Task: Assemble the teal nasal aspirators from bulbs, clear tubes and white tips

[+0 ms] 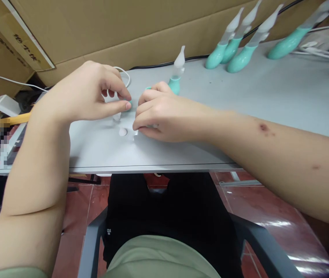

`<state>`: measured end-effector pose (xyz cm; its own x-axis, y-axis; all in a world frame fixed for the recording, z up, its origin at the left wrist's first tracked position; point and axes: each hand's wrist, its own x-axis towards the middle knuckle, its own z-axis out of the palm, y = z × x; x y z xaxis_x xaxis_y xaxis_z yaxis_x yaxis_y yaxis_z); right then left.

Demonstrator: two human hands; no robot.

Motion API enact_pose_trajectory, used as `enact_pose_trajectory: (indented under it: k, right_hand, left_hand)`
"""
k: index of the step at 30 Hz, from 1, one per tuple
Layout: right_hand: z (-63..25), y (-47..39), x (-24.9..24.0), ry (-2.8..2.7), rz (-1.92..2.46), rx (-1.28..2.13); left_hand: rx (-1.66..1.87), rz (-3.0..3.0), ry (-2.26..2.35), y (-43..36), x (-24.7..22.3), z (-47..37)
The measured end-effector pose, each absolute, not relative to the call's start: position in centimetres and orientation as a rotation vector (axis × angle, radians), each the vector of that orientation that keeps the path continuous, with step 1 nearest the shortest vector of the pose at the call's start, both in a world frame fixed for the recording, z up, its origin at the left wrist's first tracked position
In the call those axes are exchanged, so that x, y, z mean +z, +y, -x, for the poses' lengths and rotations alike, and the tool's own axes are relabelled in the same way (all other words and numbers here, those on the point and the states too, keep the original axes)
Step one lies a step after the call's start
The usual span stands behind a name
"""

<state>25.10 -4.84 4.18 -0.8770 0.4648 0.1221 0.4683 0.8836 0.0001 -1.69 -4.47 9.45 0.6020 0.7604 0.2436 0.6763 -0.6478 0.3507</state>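
Observation:
My left hand (pixel 103 90) has its thumb and forefinger closed on a small teal piece (pixel 129 105) above the grey table (pixel 95 146). Just to its right, my right hand (pixel 158 112) rests low with curled fingers, and a small clear piece (pixel 135 133) shows at its fingertips; the rest of its grip is hidden. A white round piece (pixel 123 132) lies between the hands, nearer the table's front edge. Under the left fingertips is another small clear piece (pixel 117 117). Behind my right hand stands a teal bulb with a white tip (pixel 175 83), partly covered by it.
Several teal bulbs with white pointed tips (pixel 241 58) lean against the cardboard (pixel 141 31) at the back right. A black cable (pixel 158 65) runs along the back. A white charger (pixel 6 105) sits at the left.

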Motion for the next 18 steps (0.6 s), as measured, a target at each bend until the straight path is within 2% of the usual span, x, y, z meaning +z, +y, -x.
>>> enact_pose_trajectory:
  k: [10,15,18]
  right_hand:
    - [-27.1,-2.5,1.8,-2.644,0.459,0.119]
    - [-27.1,-2.4,1.9,-2.648,0.488,0.150]
    - [-27.0,-2.5,2.1,-2.596,0.532,0.193]
  left_hand:
    - [-0.070,-2.527,1.472,-4.9,9.7,0.5]
    - [-0.097,-2.538,1.337,-4.6,8.9,0.7]
    - [0.054,-2.495,1.305,-5.0,9.0,0.7]
